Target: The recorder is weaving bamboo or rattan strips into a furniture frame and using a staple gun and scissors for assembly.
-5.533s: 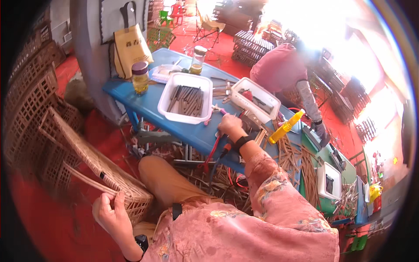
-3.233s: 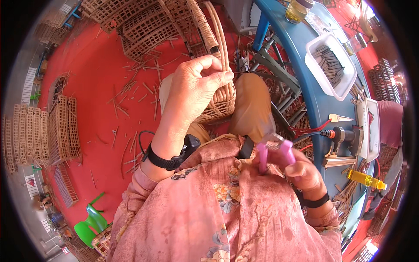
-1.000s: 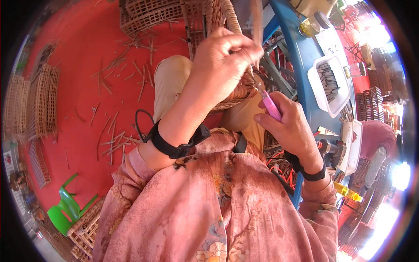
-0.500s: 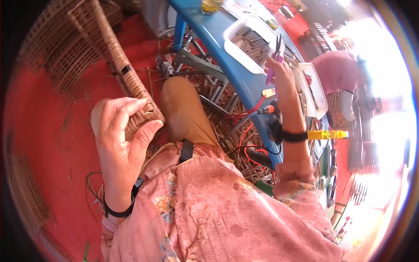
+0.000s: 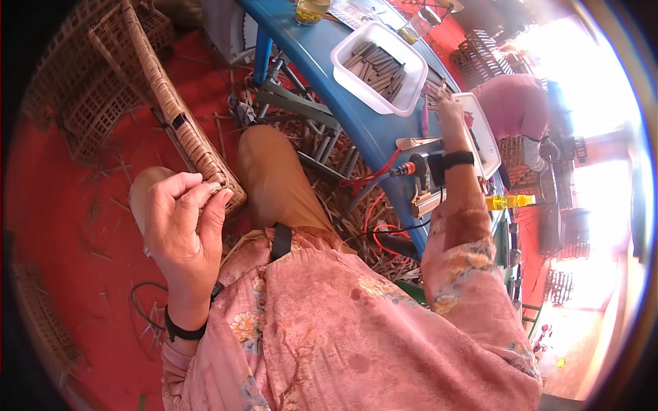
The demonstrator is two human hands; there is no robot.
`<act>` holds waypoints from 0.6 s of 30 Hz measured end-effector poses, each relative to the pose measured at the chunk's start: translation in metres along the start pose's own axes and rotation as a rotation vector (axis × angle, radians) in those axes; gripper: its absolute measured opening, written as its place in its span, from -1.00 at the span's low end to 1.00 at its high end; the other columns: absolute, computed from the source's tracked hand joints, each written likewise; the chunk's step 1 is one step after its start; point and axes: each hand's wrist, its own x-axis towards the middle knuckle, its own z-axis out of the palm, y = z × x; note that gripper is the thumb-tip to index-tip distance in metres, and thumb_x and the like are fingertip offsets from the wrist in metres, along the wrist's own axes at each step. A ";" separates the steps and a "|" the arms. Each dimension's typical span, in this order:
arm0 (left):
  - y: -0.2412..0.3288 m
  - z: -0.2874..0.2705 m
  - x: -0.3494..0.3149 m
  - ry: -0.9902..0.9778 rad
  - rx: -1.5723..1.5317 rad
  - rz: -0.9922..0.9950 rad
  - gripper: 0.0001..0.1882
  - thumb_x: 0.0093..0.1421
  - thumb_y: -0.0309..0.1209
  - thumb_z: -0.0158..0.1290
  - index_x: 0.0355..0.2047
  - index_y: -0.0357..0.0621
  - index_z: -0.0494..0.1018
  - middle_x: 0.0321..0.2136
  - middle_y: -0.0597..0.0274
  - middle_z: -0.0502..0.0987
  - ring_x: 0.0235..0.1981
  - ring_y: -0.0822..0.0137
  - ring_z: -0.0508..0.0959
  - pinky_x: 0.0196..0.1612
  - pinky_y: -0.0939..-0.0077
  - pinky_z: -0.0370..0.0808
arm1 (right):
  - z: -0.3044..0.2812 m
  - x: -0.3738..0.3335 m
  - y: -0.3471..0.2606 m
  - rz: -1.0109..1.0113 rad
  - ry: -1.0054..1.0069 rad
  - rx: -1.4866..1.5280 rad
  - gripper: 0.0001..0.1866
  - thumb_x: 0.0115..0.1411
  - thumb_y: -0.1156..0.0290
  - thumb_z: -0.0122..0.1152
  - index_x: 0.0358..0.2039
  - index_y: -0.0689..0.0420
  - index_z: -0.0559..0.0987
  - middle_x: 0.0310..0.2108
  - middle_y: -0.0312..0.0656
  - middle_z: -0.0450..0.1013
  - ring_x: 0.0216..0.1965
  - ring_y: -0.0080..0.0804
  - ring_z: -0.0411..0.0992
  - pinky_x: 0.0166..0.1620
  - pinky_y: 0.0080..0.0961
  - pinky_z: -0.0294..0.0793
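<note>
My left hand point(image 5: 181, 216) is closed in a pinch at the near corner of a brown woven basket point(image 5: 185, 127). Its thumb and fingertips meet at the basket's bound edge; a small pale bit shows there. The basket leans up and away to the left, beside my knee. My right hand point(image 5: 450, 113) reaches over the blue table, between two white trays. Its fingertips are hard to make out, so I cannot tell whether they grip anything. Purple-handled pliers point(image 5: 425, 120) are just left of that hand, seemingly on the table.
A white tray point(image 5: 343, 68) of dark short strips stands on the blue table point(image 5: 301, 55), with a second white tray point(image 5: 495, 154) to its right. A glass point(image 5: 312, 10) is at the far edge. Cables point(image 5: 373, 212) hang near the table. Another person point(image 5: 514, 106) bends over at right.
My right hand has let go of the pliers and stretched farther over the table, to the right of them. My left thumb and fingers, apart before, have come together at the basket's corner.
</note>
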 end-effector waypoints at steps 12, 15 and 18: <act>-0.033 -0.014 0.005 0.070 0.217 0.375 -0.83 0.12 -0.56 0.31 -0.37 -0.30 0.51 -0.36 0.10 0.57 -0.38 0.17 0.62 -0.37 0.36 0.58 | -0.026 -0.173 -0.101 -0.218 -0.375 -0.835 -0.39 0.13 -0.12 0.20 -0.20 0.27 0.64 -0.17 0.13 0.61 0.00 -0.03 0.56 0.07 -0.22 0.50; -0.042 -0.019 0.003 0.046 0.243 0.366 -0.84 0.11 -0.57 0.31 -0.36 -0.30 0.52 -0.36 0.11 0.58 -0.37 0.18 0.62 -0.35 0.36 0.58 | -0.019 -0.162 -0.106 -0.218 -0.531 -0.789 -0.46 0.13 -0.04 0.16 -0.36 0.28 0.69 -0.36 0.07 0.64 -0.10 -0.12 0.61 0.01 -0.24 0.53; -0.044 -0.021 -0.005 0.041 0.221 0.360 -0.83 0.12 -0.56 0.31 -0.33 -0.28 0.54 -0.35 0.13 0.58 -0.35 0.17 0.62 -0.33 0.36 0.58 | -0.016 -0.158 -0.106 -0.124 -0.582 -0.780 -0.58 0.08 0.13 0.15 -0.49 0.29 0.70 -0.48 0.03 0.62 -0.19 -0.16 0.64 -0.10 -0.29 0.57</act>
